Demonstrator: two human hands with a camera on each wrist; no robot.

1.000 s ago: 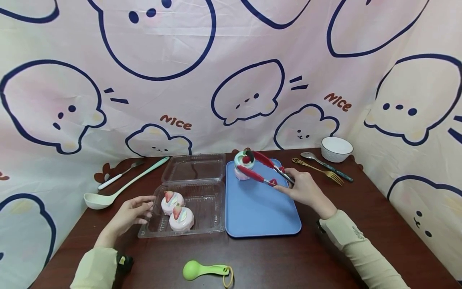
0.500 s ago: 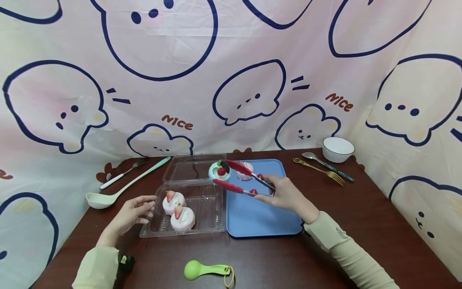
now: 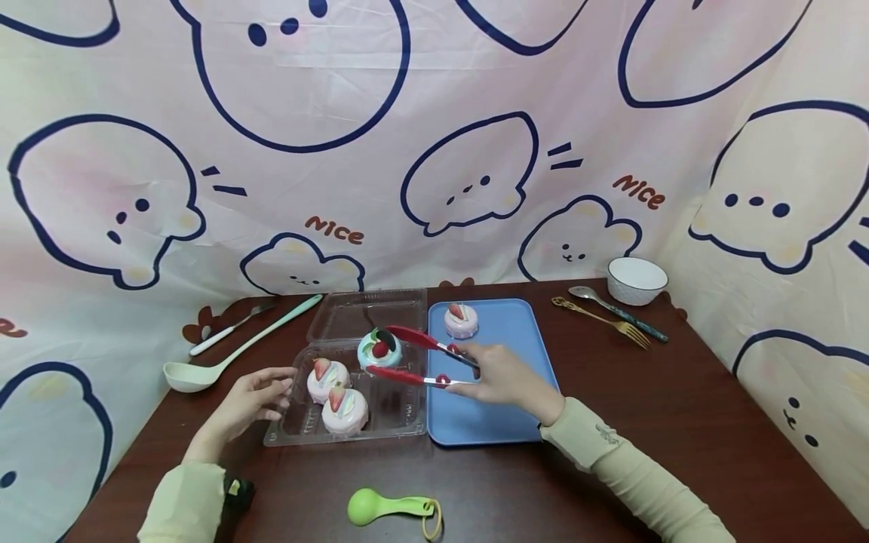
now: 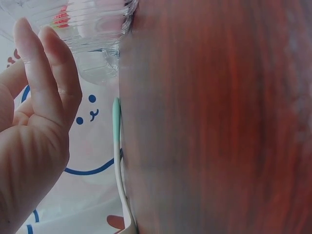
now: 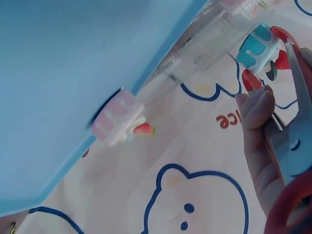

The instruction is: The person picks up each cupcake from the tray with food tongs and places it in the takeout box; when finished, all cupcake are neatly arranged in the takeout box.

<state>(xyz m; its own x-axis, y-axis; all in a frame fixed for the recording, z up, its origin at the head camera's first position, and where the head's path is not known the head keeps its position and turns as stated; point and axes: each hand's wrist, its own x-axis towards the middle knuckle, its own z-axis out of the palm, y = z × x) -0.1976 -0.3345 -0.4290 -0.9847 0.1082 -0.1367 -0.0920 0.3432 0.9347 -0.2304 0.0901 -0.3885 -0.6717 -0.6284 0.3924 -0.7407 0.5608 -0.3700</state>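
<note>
Found right hand (image 3: 505, 381) curled round the tongs (image 3: 402, 375), thumb on one arm and fingers on the other, not pressed together. Observed tongs part-spread, with red tips to either side of the blue cake (image 3: 368, 360). Located blue cake over the back part of the clear box (image 3: 390, 411), topping uppermost, berry and dark biscuit visible. Unable to tell contact between blue cake and box floor.

Found left hand (image 3: 246, 403) beside the left wall of the box, fingers a little bent and loosely parted, holding nothing. Unable to confirm contact between fingertips and wall from either the head or the left wrist view.

Recorded two pink cakes (image 3: 345, 413) at the left of the box, just beside each other, each with a strawberry slice. Noted lid (image 3: 408, 311) folded back behind the box. Noted blue tray (image 3: 485, 418) directly to the right, with a third pink cake (image 3: 462, 325) near its back edge.

Listed further on the table (image 3: 305, 498): ladle (image 3: 227, 354) and white-handled utensil (image 3: 212, 341) at left; spoon (image 3: 619, 314), fork (image 3: 597, 319) and bowl (image 3: 637, 286) at back right; green scoop (image 3: 366, 507) at front.
</note>
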